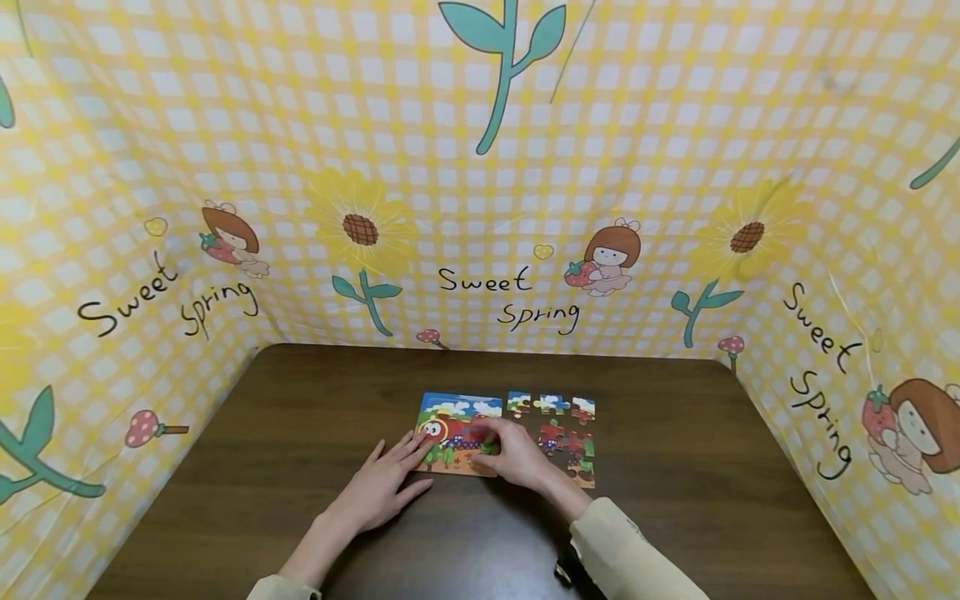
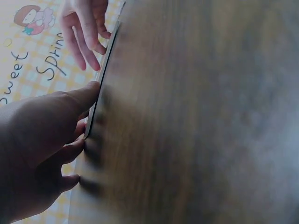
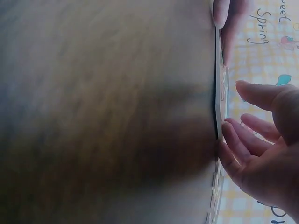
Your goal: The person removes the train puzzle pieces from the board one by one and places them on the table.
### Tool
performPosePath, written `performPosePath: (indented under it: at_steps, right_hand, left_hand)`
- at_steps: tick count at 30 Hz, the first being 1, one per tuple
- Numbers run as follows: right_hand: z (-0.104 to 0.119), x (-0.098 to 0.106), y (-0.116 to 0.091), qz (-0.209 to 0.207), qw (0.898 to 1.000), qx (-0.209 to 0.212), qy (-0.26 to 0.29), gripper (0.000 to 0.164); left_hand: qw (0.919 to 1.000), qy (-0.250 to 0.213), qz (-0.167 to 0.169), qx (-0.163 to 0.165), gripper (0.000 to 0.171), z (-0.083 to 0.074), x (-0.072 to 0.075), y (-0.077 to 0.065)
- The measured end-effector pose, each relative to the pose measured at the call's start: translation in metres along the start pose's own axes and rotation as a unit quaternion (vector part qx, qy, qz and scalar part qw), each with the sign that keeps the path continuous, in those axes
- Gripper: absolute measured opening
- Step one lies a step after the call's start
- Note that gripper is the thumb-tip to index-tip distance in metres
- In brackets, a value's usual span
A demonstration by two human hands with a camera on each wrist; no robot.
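A jigsaw puzzle board [image 1: 459, 403] with a red cartoon character, blue sky and orange ground lies flat on the table. My left hand [image 1: 378, 487] rests at its left side, fingers extended over the lower left part; the left wrist view shows the thumb [image 2: 88, 94] at the board's near edge. Over the board's right part is my right hand [image 1: 517, 454], hiding some of the picture. Its thumb and fingertips stand apart, and no piece shows between them in the right wrist view, where the fingers [image 3: 238, 140] curve loosely beside the board's edge [image 3: 217, 88].
Several loose puzzle pieces [image 1: 552, 405] lie in rows just right of the board, including red ones [image 1: 576, 442] and a lower corner piece [image 1: 582, 475]. The dark wooden table [image 1: 315, 400] is enclosed by a yellow checked cloth [image 1: 480, 200] at the back and sides.
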State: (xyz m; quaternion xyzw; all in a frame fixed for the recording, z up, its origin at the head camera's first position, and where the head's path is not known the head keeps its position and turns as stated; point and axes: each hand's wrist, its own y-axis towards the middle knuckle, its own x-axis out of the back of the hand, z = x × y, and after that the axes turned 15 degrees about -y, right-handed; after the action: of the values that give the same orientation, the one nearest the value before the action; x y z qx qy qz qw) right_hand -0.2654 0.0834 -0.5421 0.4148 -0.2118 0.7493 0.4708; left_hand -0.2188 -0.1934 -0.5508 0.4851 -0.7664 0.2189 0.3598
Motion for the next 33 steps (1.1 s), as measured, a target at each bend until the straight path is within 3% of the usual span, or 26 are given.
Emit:
performPosePath:
  at_steps: [9,14,18,26,33]
  right_hand:
    - [0.002,-0.007,-0.003,-0.007,0.997,-0.003,0.076,0.036]
    - [0.005,-0.003,-0.002,-0.021,0.992,-0.053,0.116,0.033]
    - [0.008,-0.003,0.000,-0.012,0.985,-0.078,0.155,0.039]
    - [0.019,-0.009,0.008,-0.015,0.991,-0.080,0.109,0.043]
    - [0.008,-0.027,0.012,-0.035,0.997,-0.054,0.039,0.031]
  left_hand:
    - [0.9999,-0.001,-0.003,-0.014,0.065,0.006,-0.006,-0.002]
    - [0.9990,0.005,-0.019,-0.041,0.062,0.004,-0.005,0.004]
    - [0.9994,0.024,-0.010,-0.022,0.061,0.001,-0.003,0.002]
    - [0.9987,0.048,-0.004,-0.018,0.059,-0.007,0.000,0.001]
    - [0.9988,0.041,-0.018,-0.019,0.059,-0.004,-0.005,0.001]
